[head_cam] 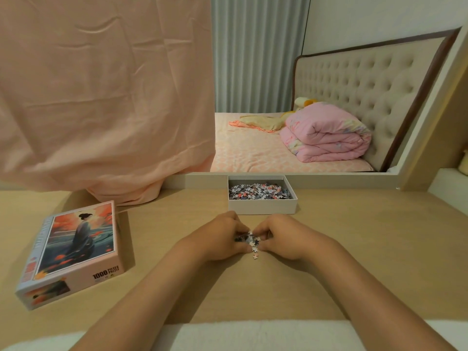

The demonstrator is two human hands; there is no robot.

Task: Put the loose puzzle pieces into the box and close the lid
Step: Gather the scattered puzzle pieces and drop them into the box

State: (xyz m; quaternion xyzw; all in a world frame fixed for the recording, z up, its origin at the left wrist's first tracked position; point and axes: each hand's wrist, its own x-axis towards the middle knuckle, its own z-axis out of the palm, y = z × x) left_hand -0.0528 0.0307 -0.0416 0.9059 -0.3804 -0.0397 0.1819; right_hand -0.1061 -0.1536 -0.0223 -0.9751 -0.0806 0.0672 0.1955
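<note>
2 hands (222, 236) (281, 239) grip loose pcs (251, 239)

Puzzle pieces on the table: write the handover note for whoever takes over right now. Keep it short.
Left hand and right hand: fingers curled round a small pile of loose pieces on the table.
One stray piece lies just nearer than the pile.
Box: open, at the table's far edge, holding many pieces.
Lid: picture side up, to the left, apart from the box.
Done: many pieces boxed.
Left: move the pile and the stray piece into the box, then fit the lid.
</note>
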